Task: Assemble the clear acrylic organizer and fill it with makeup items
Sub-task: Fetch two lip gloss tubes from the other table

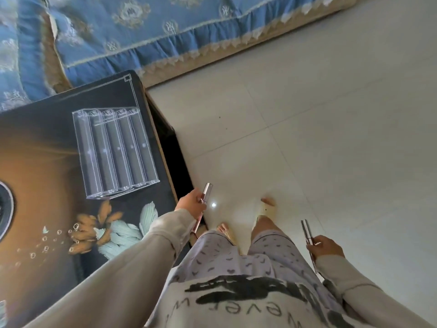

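The clear acrylic organizer (115, 152) lies on the dark floral table (47, 162), with several long empty compartments side by side. My left hand (190, 202) hangs just off the table's right edge, below and right of the organizer, closed around a slim pink makeup tube (205, 194). My right hand (327, 246) is low at the right, over the floor, gripping thin silvery makeup sticks (307, 233). Both hands are apart from the organizer.
A bed with a blue patterned cover (165, 31) runs along the top. Pale floor tiles (331, 138) spread to the right. My feet in slippers (266, 207) stand beside the table's edge. A dark round shape (6, 209) sits at the table's left.
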Available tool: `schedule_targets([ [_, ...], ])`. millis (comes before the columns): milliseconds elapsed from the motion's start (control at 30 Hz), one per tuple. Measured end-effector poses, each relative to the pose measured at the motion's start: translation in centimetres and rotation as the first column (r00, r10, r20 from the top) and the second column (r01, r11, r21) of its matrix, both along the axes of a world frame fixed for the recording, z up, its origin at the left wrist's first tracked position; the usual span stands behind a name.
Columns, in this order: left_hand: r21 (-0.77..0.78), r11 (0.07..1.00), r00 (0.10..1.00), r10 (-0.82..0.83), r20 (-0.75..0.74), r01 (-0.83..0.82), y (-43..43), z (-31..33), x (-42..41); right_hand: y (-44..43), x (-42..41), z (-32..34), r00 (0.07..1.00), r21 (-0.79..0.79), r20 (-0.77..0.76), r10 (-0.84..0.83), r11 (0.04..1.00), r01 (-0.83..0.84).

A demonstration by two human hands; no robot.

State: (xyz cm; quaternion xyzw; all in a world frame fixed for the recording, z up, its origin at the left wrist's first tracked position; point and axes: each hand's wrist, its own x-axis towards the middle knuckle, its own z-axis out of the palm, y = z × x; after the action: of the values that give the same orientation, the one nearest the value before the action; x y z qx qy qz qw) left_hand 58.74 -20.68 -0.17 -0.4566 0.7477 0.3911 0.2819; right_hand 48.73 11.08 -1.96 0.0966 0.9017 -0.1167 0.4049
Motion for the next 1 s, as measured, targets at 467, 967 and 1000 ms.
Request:
schedule_targets([
  [467, -0.007, 0.869, 0.828, 0.473, 0.3, -0.494, 2.3, -1.6, -0.7, -15.6, -22.2, 0.5, 0.722, -0.005, 0.08, 0.687, 0.725, -0.689],
  [967, -0.012, 0.65, 0.637, 0.747, 0.192, -0.76, -4.0, -2.0, -5.6, -30.8, -29.2, 0.1, 0.55, 0.005, 0.127, 0.826, 0.554, -0.833],
  [1000, -0.02, 0.657, 0.643, 0.742, 0.189, -0.753, -5.1, -1.8, -5.7, -31.7, -29.2, 0.1, 0.562, 0.01, 0.12, 0.818, 0.565, -0.825],
])
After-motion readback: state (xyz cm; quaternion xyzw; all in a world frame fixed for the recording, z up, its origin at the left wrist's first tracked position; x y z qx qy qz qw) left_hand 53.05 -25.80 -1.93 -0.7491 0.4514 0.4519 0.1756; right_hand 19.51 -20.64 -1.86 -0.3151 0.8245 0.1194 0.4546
